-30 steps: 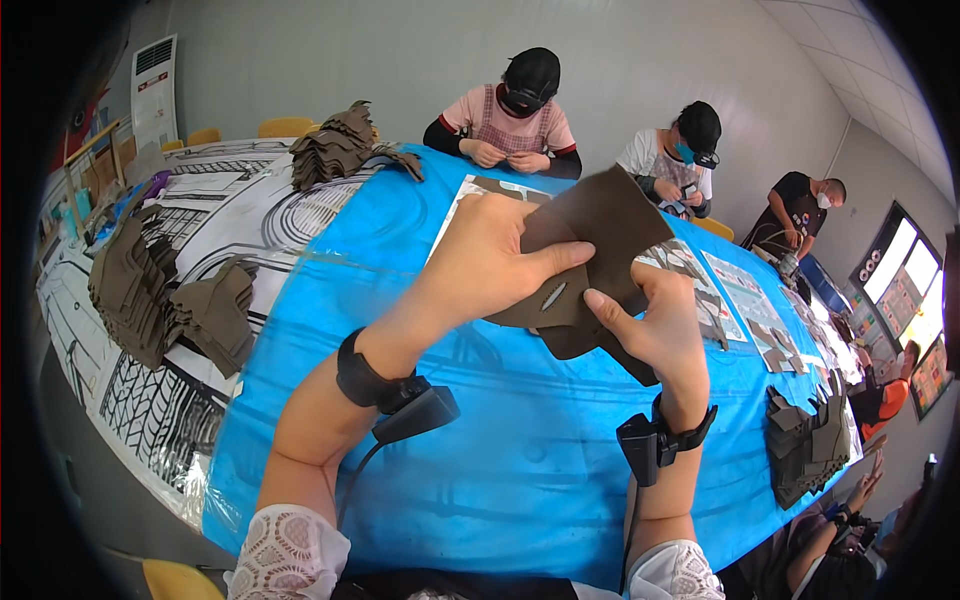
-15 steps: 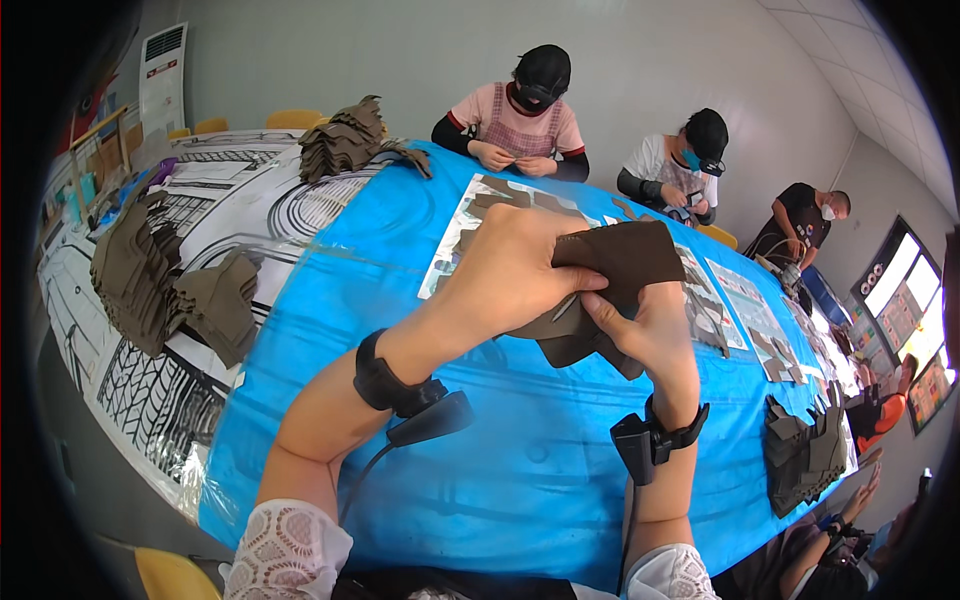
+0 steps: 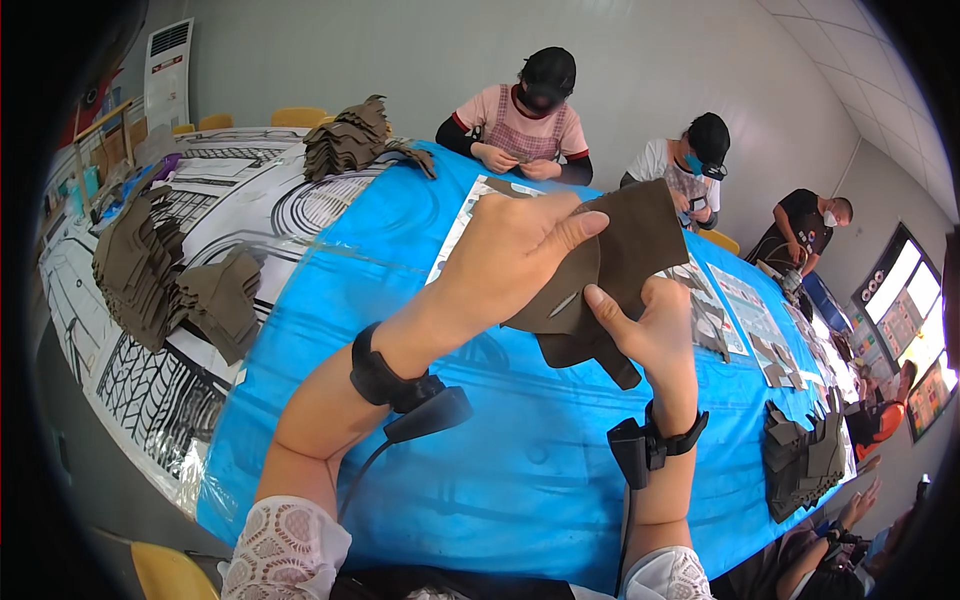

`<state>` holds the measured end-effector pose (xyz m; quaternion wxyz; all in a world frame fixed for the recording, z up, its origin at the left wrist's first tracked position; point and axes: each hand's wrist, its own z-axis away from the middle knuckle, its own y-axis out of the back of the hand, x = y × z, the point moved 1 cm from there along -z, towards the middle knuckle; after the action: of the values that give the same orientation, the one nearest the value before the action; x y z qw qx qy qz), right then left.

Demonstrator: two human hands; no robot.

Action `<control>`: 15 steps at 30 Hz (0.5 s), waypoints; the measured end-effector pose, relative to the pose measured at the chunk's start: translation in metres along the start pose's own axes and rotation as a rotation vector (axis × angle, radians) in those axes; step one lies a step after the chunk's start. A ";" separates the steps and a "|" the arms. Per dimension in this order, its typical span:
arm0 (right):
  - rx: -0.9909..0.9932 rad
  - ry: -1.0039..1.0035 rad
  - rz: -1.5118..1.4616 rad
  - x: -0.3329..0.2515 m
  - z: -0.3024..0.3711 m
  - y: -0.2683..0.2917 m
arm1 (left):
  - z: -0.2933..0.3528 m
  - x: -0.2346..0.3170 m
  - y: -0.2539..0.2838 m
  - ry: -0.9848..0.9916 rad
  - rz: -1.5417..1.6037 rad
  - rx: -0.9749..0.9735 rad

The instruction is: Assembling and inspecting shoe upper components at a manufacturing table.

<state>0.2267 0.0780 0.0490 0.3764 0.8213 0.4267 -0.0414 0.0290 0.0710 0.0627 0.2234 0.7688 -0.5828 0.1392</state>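
Above the blue-covered table (image 3: pixel 480 430) I hold a dark brown, flat cut piece of leather-like material (image 3: pixel 640 240) between both hands. My left hand (image 3: pixel 520 245) is closed on its left side, thumb lying on the upper face. On the lower right side my right hand (image 3: pixel 660 325) grips it, with the thumb pressed near a narrow pale slit or mark (image 3: pixel 564 304). The piece has an irregular outline, and a lower lobe hangs toward me. My fingers beneath it are hidden.
Stacks of similar brown pieces lie at left (image 3: pixel 140 270), far left-centre (image 3: pixel 345 140) and right (image 3: pixel 800 450). Printed sheets (image 3: pixel 745 300) with brown pieces lie beyond my hands. Two co-workers (image 3: pixel 530 120) sit across the table; others are at right. Cabled black bands circle my wrists.
The piece has opened out flatter and its upper part has risen. My left thumb has moved up and away from my right thumb, uncovering the pale slit or mark.
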 end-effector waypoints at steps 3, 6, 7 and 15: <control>0.043 -0.019 -0.041 -0.009 0.001 0.001 | 0.001 0.000 0.000 -0.022 0.004 0.012; 0.386 0.168 -0.158 -0.006 -0.004 -0.003 | 0.000 -0.002 0.003 0.008 -0.023 0.118; 0.330 -0.040 -0.255 -0.029 -0.001 0.009 | -0.002 -0.001 0.005 0.009 -0.021 0.117; 0.178 0.519 -0.840 -0.051 0.045 0.064 | -0.008 0.003 0.014 0.008 -0.245 0.098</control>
<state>0.2530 -0.0084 0.0741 0.1371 0.5907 0.7949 -0.0201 0.0168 0.0690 0.0737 0.2029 0.8438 -0.4761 0.1422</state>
